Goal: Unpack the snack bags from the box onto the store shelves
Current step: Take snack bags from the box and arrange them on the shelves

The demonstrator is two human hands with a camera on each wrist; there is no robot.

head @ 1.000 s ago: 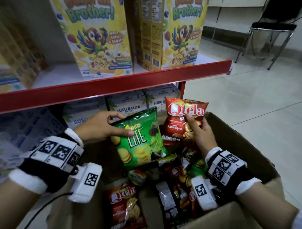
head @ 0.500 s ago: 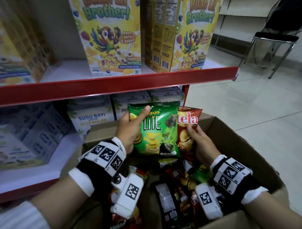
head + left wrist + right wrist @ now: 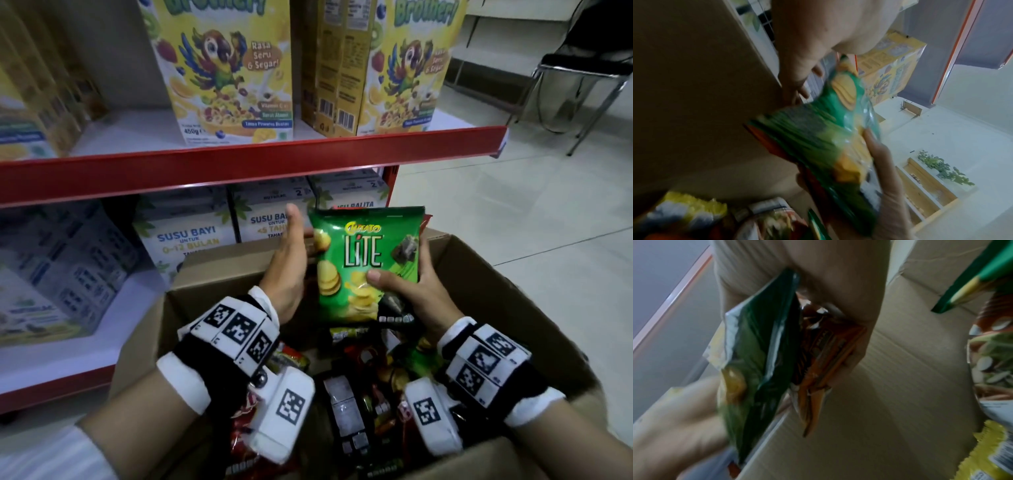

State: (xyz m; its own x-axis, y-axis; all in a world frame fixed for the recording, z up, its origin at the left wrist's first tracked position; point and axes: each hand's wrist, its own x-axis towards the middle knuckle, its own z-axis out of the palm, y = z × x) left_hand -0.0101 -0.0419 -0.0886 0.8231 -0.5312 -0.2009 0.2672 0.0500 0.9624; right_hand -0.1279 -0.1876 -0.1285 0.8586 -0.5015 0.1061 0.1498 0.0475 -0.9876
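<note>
A green Lite chips bag (image 3: 363, 263) stands upright over the open cardboard box (image 3: 479, 274). My right hand (image 3: 407, 287) grips it, thumb on the front and fingers behind. A red Qtela bag (image 3: 427, 219) is stacked behind it in the same grip, with only a sliver showing. The right wrist view shows the green bag (image 3: 760, 345) and the red bag (image 3: 822, 353) pressed together under my right hand (image 3: 838, 280). My left hand (image 3: 294, 246) is open beside the green bag's left edge, thumb up. In the left wrist view its fingers (image 3: 797, 91) lie by the blurred green bag (image 3: 818, 138).
Several more snack bags (image 3: 359, 394) lie in the box. Ahead, a red-edged shelf (image 3: 239, 168) carries yellow cereal boxes (image 3: 226, 75). The lower shelf (image 3: 102, 329) holds milk boxes (image 3: 185, 240). A black chair (image 3: 582, 68) stands on the tile floor at right.
My left hand brought the green bag in front of the red bag, and my right hand took both. The left thumb came off the green bag. The bags rose slightly.
</note>
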